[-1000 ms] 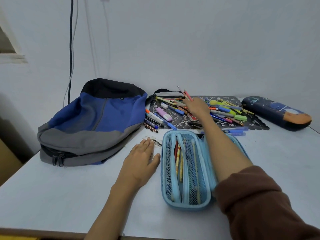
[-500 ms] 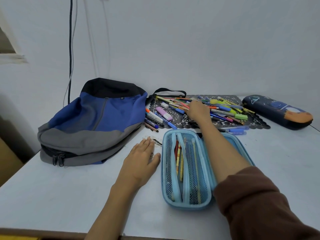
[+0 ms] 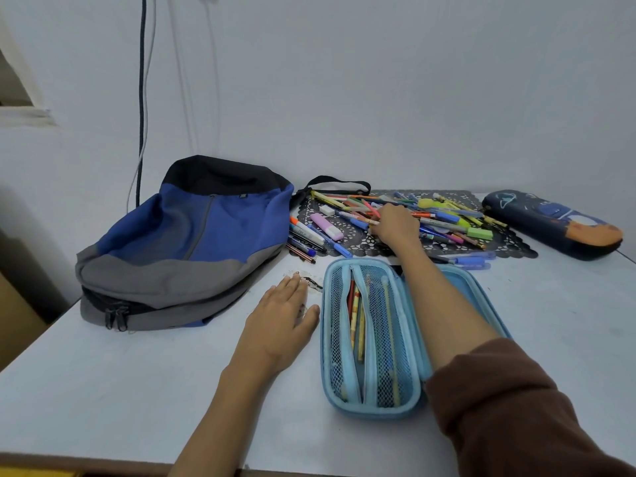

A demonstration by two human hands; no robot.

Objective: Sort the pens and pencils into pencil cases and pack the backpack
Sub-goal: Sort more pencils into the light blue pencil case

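A light blue pencil case (image 3: 413, 401) lies open in front of me, with a few pencils behind its mesh pockets. Beyond it, a pile of pens, pencils and highlighters (image 3: 444, 218) is spread on a black lace mat (image 3: 516, 247). My right hand (image 3: 395, 223) reaches over the case into the pile, fingers curled down around a pink pencil among the others. My left hand (image 3: 282, 318) rests flat on the table, just left of the case. A blue and grey backpack (image 3: 192, 242) lies on its side at the left. A dark navy pencil case (image 3: 550, 223) lies shut at the far right.
Everything rests on a white table (image 3: 103, 390) against a white wall. A few pens (image 3: 306, 239) lie off the mat beside the backpack, and blue pens (image 3: 471, 261) lie at the mat's near edge. A black cable (image 3: 141, 98) hangs down the wall.
My right hand, which held pencils raised above the pile, has come down onto the pile and shifted slightly left. My left hand has stayed flat on the table.
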